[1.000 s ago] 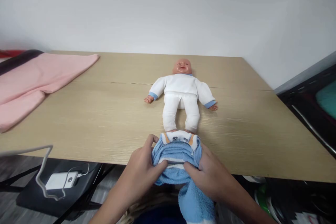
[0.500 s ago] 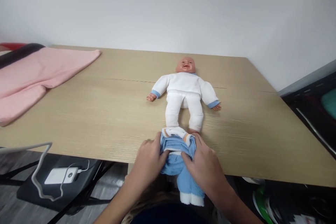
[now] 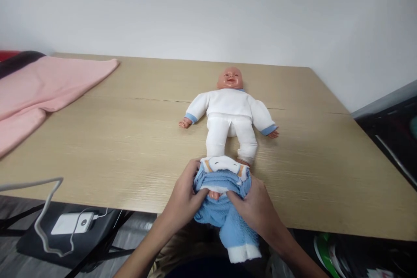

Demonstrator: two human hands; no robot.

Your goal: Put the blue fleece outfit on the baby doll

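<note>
The baby doll (image 3: 230,103) in white clothes is lying on its back on the wooden table (image 3: 140,147), its 2 arms spreading sideways. Well to the left of the doll, a pink cloth (image 3: 61,82) is covering the table corner. Below and left of the doll, past the table edge, a white power bank (image 3: 70,224) is resting on a black seat (image 3: 65,247), and a grey cable (image 3: 39,226) is hanging near it. At the doll's lower legs, a blue-and-white fleecy garment (image 3: 211,213) is hiding the ankles, while 1 foot (image 3: 214,194) is showing through its opening. The left hand (image 3: 185,191) and the right hand (image 3: 257,202) are gripping this garment firmly by its 2 sides, fingers curling around the bunched cloth, thumbs pointing inward near the foot.
</note>
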